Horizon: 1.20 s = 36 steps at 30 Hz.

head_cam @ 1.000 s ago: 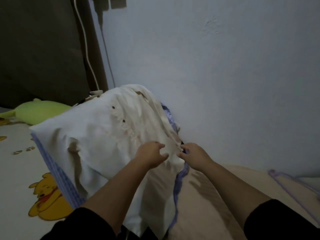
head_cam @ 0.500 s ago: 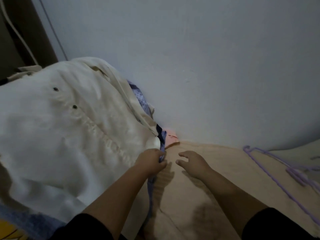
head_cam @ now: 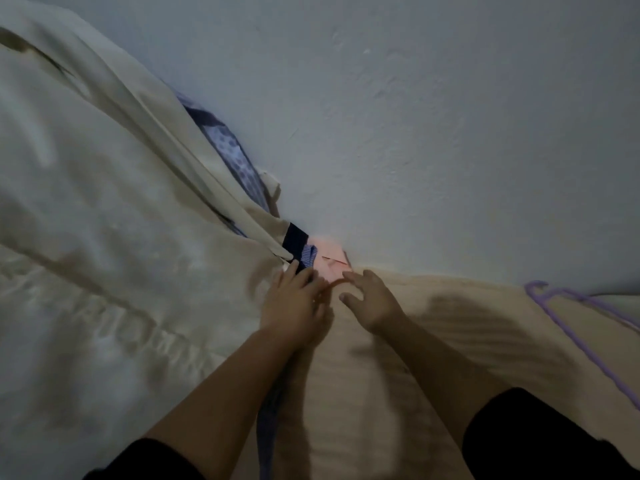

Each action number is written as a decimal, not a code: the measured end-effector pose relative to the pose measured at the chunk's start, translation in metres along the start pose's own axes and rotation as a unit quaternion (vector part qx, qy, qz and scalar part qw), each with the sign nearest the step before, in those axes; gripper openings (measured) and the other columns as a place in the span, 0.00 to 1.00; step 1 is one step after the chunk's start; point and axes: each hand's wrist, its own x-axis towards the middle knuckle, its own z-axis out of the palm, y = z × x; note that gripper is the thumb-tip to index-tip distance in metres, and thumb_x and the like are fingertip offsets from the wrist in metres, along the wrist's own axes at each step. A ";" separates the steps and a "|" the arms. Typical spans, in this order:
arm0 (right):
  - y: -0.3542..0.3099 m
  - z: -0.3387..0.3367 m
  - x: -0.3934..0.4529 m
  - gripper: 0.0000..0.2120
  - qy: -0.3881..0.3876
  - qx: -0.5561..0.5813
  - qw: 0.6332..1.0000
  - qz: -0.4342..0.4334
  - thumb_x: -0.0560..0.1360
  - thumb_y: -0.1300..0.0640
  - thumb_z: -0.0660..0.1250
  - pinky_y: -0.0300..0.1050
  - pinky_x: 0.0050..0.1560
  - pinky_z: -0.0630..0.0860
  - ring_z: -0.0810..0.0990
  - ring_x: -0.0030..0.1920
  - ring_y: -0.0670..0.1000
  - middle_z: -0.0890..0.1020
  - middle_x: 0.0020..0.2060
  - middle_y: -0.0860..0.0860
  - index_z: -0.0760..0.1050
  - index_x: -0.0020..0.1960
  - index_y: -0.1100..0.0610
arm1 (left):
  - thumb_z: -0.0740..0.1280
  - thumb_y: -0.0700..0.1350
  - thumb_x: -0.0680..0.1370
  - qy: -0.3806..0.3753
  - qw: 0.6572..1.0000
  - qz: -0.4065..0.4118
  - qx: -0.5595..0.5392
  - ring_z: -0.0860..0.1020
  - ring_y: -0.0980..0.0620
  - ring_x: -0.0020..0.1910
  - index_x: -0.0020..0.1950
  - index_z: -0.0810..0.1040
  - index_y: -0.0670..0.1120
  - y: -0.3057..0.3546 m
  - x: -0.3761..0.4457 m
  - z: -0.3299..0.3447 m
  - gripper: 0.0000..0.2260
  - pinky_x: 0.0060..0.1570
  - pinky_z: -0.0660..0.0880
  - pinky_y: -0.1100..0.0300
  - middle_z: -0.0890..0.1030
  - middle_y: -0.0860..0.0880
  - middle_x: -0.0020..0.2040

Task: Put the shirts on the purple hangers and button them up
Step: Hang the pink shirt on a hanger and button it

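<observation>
The cream shirt (head_cam: 104, 237) filled the whole left of my view, heaped up against the wall (head_cam: 415, 116) with its front band running in a long slant from upper left down toward my hands, and a blue patterned cloth (head_cam: 235, 157) peeked out behind it. To the right lay the beige bedding (head_cam: 433, 341), and out at its far right edge a purple hanger (head_cam: 571, 327), one long arm slanting down and away, well apart from both hands. My left hand (head_cam: 294, 306) sat at the shirt's lower corner, fingers (head_cam: 304, 277) lying fairly straight over the dark blue edge there; the frame was too blurred for me to tell whether I pinched it. My right hand (head_cam: 370, 299) hovered just beside it over the bedding, fingers spread and lightly bent, holding nothing, tips pointing toward the small pink cloth (head_cam: 329, 258) tucked at the wall. So the shirt lay to my left, the hanger to my right, and my right hand was plainly the nearer one for fetching that hanger, I reckoned.
</observation>
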 end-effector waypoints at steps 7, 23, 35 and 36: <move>0.002 0.021 0.029 0.23 0.027 0.088 0.995 -0.027 0.77 0.54 0.65 0.53 0.65 0.69 0.74 0.63 0.54 0.73 0.67 0.52 0.67 0.71 0.49 | 0.58 0.52 0.80 0.022 0.999 -0.025 -0.009 0.50 0.47 0.77 0.73 0.66 0.55 -0.012 0.003 0.022 0.20 0.75 0.42 0.50 0.60 0.49 0.77; 0.054 -0.030 -0.096 0.14 0.146 0.145 0.978 -0.021 0.80 0.63 0.59 0.37 0.61 0.63 0.73 0.62 0.57 0.77 0.61 0.58 0.75 0.64 0.62 | 0.57 0.52 0.80 -0.006 1.000 0.016 -0.005 0.48 0.46 0.78 0.78 0.54 0.50 0.071 -0.018 0.016 0.27 0.74 0.41 0.50 0.54 0.48 0.79; 0.172 -0.107 -0.236 0.14 0.214 0.144 0.961 0.101 0.79 0.65 0.59 0.32 0.51 0.60 0.72 0.62 0.56 0.76 0.61 0.60 0.75 0.63 0.62 | 0.60 0.52 0.78 -0.068 0.989 0.127 -0.017 0.57 0.50 0.76 0.77 0.56 0.51 0.203 -0.085 0.046 0.28 0.70 0.56 0.54 0.58 0.49 0.78; 0.182 -0.109 -0.244 0.14 0.213 0.139 0.960 0.117 0.79 0.64 0.59 0.32 0.50 0.60 0.72 0.62 0.56 0.76 0.61 0.59 0.75 0.63 0.62 | 0.60 0.52 0.78 -0.076 0.988 0.131 -0.019 0.58 0.50 0.75 0.77 0.57 0.51 0.209 -0.089 0.051 0.28 0.69 0.57 0.55 0.59 0.49 0.77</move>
